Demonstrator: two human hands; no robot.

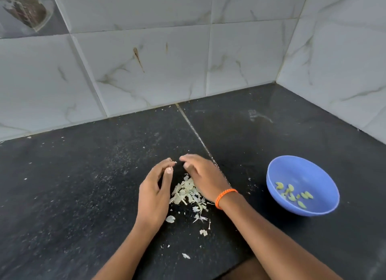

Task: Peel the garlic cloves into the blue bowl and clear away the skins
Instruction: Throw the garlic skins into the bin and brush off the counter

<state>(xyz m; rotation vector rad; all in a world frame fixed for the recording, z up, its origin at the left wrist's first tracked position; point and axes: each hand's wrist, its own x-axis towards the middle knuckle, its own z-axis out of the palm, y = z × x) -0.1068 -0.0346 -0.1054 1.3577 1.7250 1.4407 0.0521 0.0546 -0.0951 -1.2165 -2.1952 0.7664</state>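
The peeling looks finished and the step in hand appears to be the gathering of the skins. The garlic skins (186, 190) lie in a loose pale heap on the dark table (83, 185), directly between the 2 hands. The left hand (155, 193) stands on its edge just left of the heap, palm turned inward toward it, fingers fairly straight and together, thumb tip showing near the top. The right hand (203, 176) arches over the heap's right and far side, fingers relaxed and reaching toward the left fingertips, so that the 2 hands nearly meet beyond the pile. Neither grip holds anything that can be seen; both are open and act as walls rather than as a pinch.

The relation that matters: the heap runs lengthwise from the fingertips back toward the person's body, and a tail of stray flakes (200, 219) trails nearer the wrists, outside the cupped space. A few more scraps lie further back still. Both hands are about equally near the main pile, but the strays lie closer to the right forearm. A sweep inward alone would likely miss that tail.

The blue bowl (325, 206) sits well apart to the right, with the peeled cloves (293, 194) scattered in its bottom. An orange band (225, 197) circles the right wrist.
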